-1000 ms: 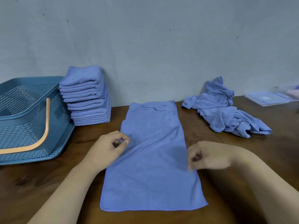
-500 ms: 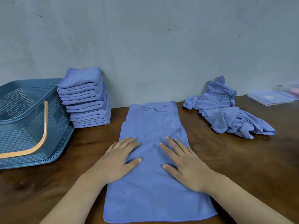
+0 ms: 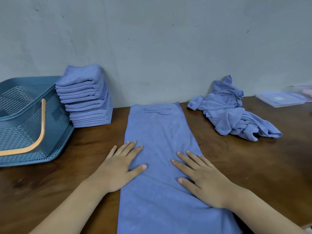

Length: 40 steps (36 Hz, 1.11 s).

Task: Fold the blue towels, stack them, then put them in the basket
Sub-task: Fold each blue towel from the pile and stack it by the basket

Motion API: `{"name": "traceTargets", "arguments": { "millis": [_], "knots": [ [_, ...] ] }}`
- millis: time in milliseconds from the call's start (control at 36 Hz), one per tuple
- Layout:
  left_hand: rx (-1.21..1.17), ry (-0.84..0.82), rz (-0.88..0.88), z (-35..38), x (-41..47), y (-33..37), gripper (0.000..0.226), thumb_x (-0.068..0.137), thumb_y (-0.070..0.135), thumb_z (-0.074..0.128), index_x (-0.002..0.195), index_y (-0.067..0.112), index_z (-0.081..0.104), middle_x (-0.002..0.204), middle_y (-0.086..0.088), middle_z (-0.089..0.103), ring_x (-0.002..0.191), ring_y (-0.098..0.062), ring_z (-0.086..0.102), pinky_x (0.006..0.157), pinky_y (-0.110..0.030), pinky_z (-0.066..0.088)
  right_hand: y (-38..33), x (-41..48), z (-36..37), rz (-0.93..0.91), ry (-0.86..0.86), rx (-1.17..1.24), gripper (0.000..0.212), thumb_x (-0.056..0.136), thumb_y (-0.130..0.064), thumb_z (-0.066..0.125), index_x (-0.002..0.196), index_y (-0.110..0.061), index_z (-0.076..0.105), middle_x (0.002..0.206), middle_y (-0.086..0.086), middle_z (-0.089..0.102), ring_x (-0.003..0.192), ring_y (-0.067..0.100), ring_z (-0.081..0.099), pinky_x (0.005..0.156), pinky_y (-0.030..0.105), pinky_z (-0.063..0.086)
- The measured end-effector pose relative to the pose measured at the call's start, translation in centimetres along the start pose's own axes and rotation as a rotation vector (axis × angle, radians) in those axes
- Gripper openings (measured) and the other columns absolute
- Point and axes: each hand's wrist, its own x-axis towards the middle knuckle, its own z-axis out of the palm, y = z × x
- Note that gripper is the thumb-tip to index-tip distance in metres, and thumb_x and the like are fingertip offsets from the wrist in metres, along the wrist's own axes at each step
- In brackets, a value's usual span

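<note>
A long blue towel [image 3: 160,132] lies flat on the wooden table [image 3: 253,166], running from the wall toward me. My left hand [image 3: 119,166] presses flat on its left edge, fingers straight and partly on the table. My right hand [image 3: 202,176] lies flat on the towel's right side with fingers spread. A stack of folded blue towels [image 3: 86,97] stands against the wall at the left. Beside it sits a blue perforated basket [image 3: 55,125] with an orange handle [image 3: 40,132]. A crumpled pile of blue towels [image 3: 231,112] lies at the right.
A clear plastic container lid [image 3: 280,99] lies at the far right by the wall. The grey wall [image 3: 152,39] closes off the back of the table.
A second ago both hands pinched the towel's side edges. They then flattened onto the towel, and have since slid apart toward its left and right edges.
</note>
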Motion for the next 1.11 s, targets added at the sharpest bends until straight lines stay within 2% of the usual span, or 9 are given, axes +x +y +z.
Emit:
{"name": "traceTargets", "arguments": {
  "millis": [167,278,333,444,500,583,722,917,1111],
  "knots": [
    [0.082,-0.029,-0.043,0.6,-3.8,1.3,0.081,0.093,0.091,0.014,0.161,0.056,-0.014,0.168,0.026,-0.028,0.150,0.006,-0.034,0.132,-0.039,-0.009,0.0,-1.2,0.2,-0.026,-0.005,-0.007,0.059,0.108,-0.069,0.012,0.160,-0.058,-0.014,0.166,-0.030,-0.030,0.152,0.002,-0.035,0.129,0.036,-0.010],
    [0.050,-0.027,-0.053,0.5,-4.8,1.7,0.081,0.092,0.092,0.017,0.161,0.058,-0.010,0.168,0.028,-0.027,0.151,0.007,-0.032,0.132,-0.039,-0.008,0.0,-1.6,0.4,-0.046,0.006,0.007,0.060,0.108,-0.070,0.011,0.161,-0.057,-0.013,0.167,-0.029,-0.028,0.155,0.004,-0.031,0.129,0.035,-0.006],
    [0.022,-0.020,-0.051,0.3,-4.7,1.6,0.080,0.093,0.091,0.019,0.162,0.057,-0.003,0.168,0.031,-0.022,0.152,0.009,-0.028,0.132,-0.038,-0.007,0.1,-1.4,-0.1,-0.055,0.027,0.004,0.061,0.106,-0.072,0.014,0.163,-0.056,-0.002,0.170,-0.030,-0.016,0.158,0.003,-0.017,0.129,0.031,0.002],
    [-0.111,0.102,-0.075,-0.5,-3.1,1.1,0.067,0.098,0.083,0.028,0.156,0.052,0.036,0.161,0.036,0.019,0.153,0.009,0.011,0.128,-0.030,0.011,1.0,0.9,-2.3,-0.056,0.111,0.086,0.056,0.102,-0.072,0.030,0.154,-0.053,0.036,0.156,-0.034,0.030,0.145,-0.006,0.026,0.115,0.030,0.031],
    [-0.163,0.217,-0.121,-0.9,-1.5,0.5,0.054,0.101,0.073,0.033,0.143,0.045,0.052,0.145,0.033,0.044,0.140,0.003,0.037,0.120,-0.034,0.030,1.7,3.0,-2.9,-0.059,0.166,0.140,0.049,0.103,-0.067,0.037,0.148,-0.050,0.047,0.147,-0.032,0.041,0.136,-0.005,0.038,0.110,0.033,0.039],
    [-0.163,0.268,-0.157,-1.5,2.3,-0.7,0.043,0.108,0.057,0.041,0.140,0.034,0.057,0.140,0.020,0.055,0.133,-0.007,0.047,0.113,-0.034,0.039,2.8,7.3,-3.5,-0.082,0.197,0.201,0.042,0.105,-0.056,0.047,0.145,-0.043,0.053,0.146,-0.026,0.047,0.133,0.002,0.045,0.108,0.035,0.044],
    [-0.146,0.237,-0.174,-2.7,10.0,-3.0,0.048,0.112,0.040,0.044,0.151,0.015,0.051,0.154,0.000,0.053,0.145,-0.020,0.043,0.117,-0.032,0.034,4.8,15.7,-4.6,-0.069,0.198,0.222,0.049,0.106,-0.047,0.052,0.152,-0.029,0.050,0.157,-0.011,0.045,0.143,0.013,0.044,0.115,0.039,0.043],
    [-0.091,0.157,-0.256,-3.9,19.2,-5.3,0.062,0.113,0.042,0.038,0.165,0.010,0.030,0.171,-0.010,0.030,0.160,-0.027,0.022,0.129,-0.040,0.021,7.5,26.0,-5.8,0.077,0.183,0.216,0.055,0.111,-0.036,0.046,0.161,-0.014,0.038,0.164,0.004,0.039,0.149,0.027,0.038,0.119,0.041,0.035],
    [0.023,-0.021,-0.335,-3.1,22.9,-7.9,0.087,0.104,0.074,0.023,0.170,0.020,0.004,0.178,-0.003,-0.003,0.164,-0.023,-0.003,0.132,-0.043,0.006,12.2,30.3,-3.9,0.231,0.071,0.121,0.073,0.108,-0.067,0.023,0.169,-0.027,0.016,0.177,-0.003,0.007,0.163,0.018,0.006,0.131,0.051,0.006]
  ]
}}
